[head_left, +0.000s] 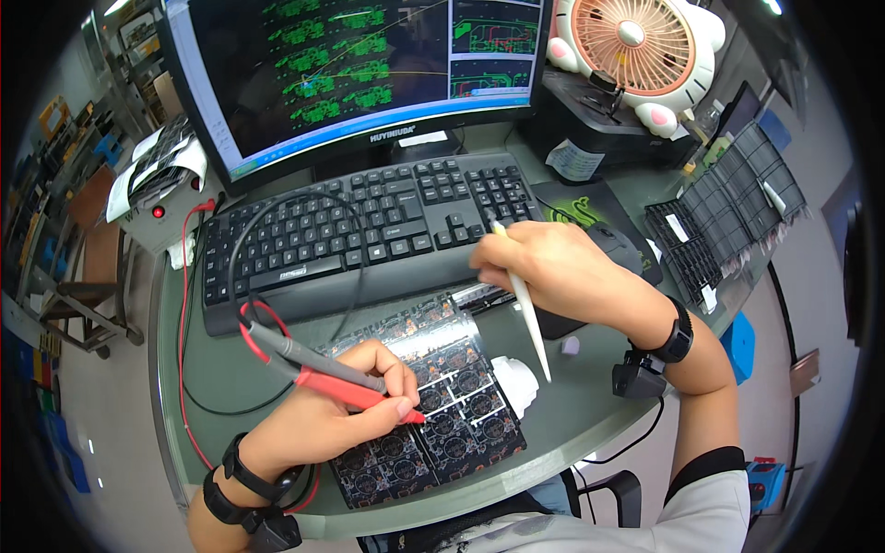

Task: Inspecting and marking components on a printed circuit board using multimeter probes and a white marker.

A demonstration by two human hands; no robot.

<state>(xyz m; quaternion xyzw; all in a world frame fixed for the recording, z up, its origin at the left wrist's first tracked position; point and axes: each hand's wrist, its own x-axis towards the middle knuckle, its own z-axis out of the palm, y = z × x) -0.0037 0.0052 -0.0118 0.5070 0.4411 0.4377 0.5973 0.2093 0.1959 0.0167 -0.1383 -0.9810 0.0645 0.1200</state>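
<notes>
Left hand closed round red probe and grey probe together; red tip over dark circuit-board panel, contact unclear. Right hand grips slim white tool, pointing down, right of panel. Panel lies on green desk, nearside of black keyboard. Beyond keyboard, monitor showing green layouts.

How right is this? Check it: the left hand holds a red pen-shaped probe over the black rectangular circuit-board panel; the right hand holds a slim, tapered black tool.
The colour is wrong: the head view shows the right hand holding a slim, tapered white tool. The rest stands.
</notes>
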